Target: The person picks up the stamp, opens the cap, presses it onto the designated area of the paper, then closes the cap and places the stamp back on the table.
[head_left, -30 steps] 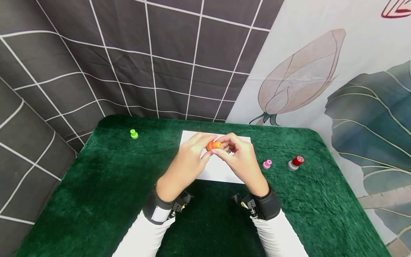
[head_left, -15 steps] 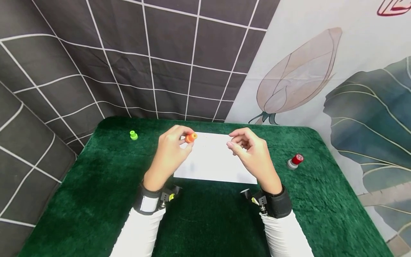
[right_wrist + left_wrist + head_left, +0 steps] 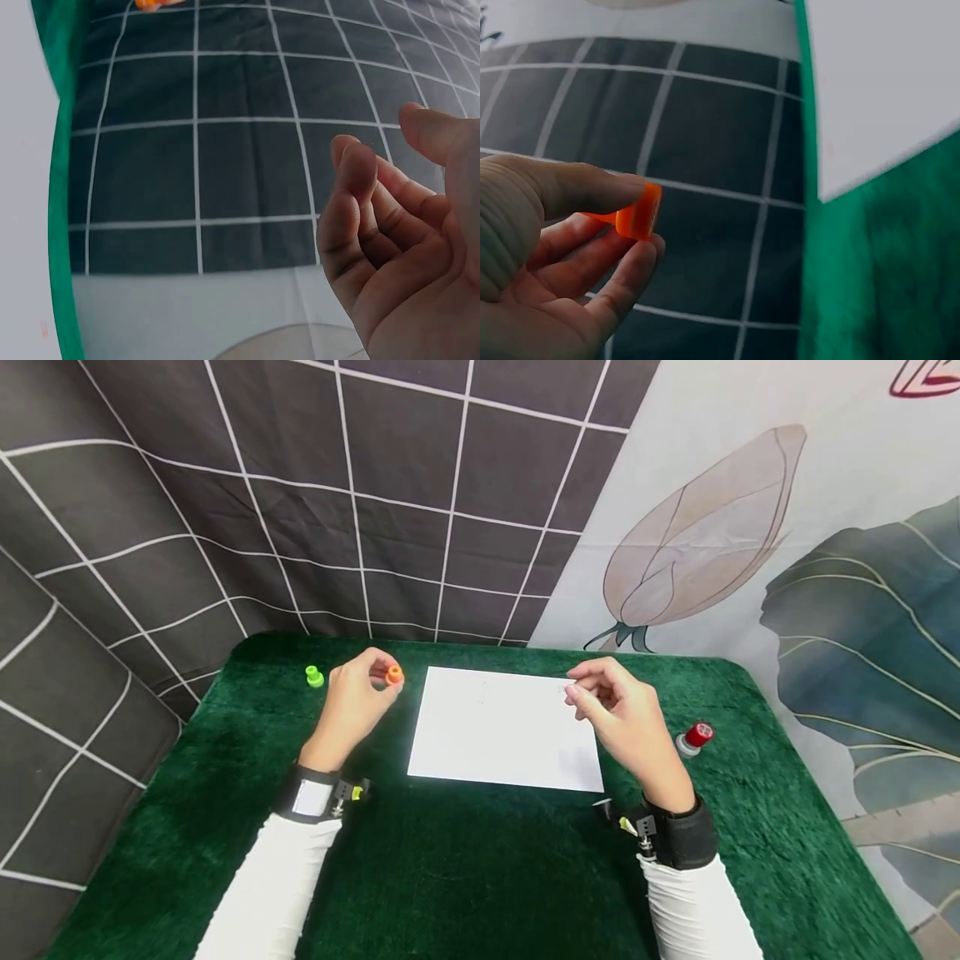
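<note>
In the head view my left hand (image 3: 356,700) pinches a small orange stamp (image 3: 393,674) between thumb and fingertips, left of the white paper sheet (image 3: 502,735). The left wrist view shows the stamp's round orange base (image 3: 646,211) facing outward, its narrower handle toward the palm. My right hand (image 3: 628,718) hovers over the paper's right edge with fingers loosely curved; nothing is between them in the right wrist view. A bright green stamp (image 3: 314,677) of similar shape stands on the cloth close to the left hand.
A red-topped stamp with a grey base (image 3: 693,738) sits to the right of the right hand. Dark green cloth (image 3: 480,868) covers the table. Behind its far edge hangs a grey grid-patterned backdrop (image 3: 405,485). Faint marks show on the paper.
Both hands were together at the orange stamp; they have moved apart, the left carrying the stamp left off the paper. The right has moved right, and the pink stamp is no longer visible.
</note>
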